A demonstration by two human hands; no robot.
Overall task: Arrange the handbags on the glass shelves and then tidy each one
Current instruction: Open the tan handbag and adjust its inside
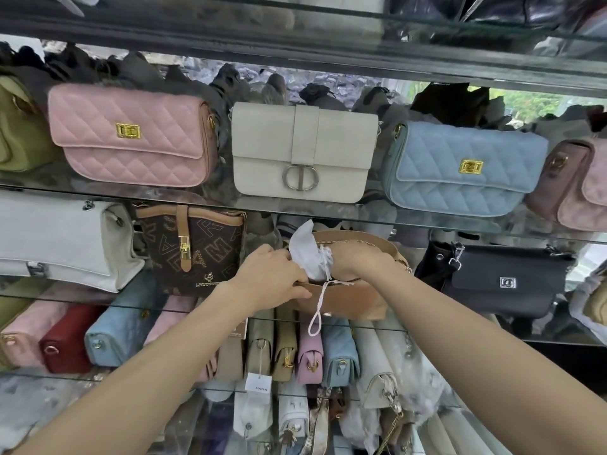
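A tan bag stands open on the middle glass shelf, between a brown monogram bag and a black bag. The left hand grips its near-left rim, fingers curled over the edge. The right hand reaches into the mouth of the bag beside a white dust pouch; its fingers are hidden, so its grip cannot be told. The pouch's cord hangs down the bag's front. On the shelf above stand a pink bag, a cream bag and a blue bag.
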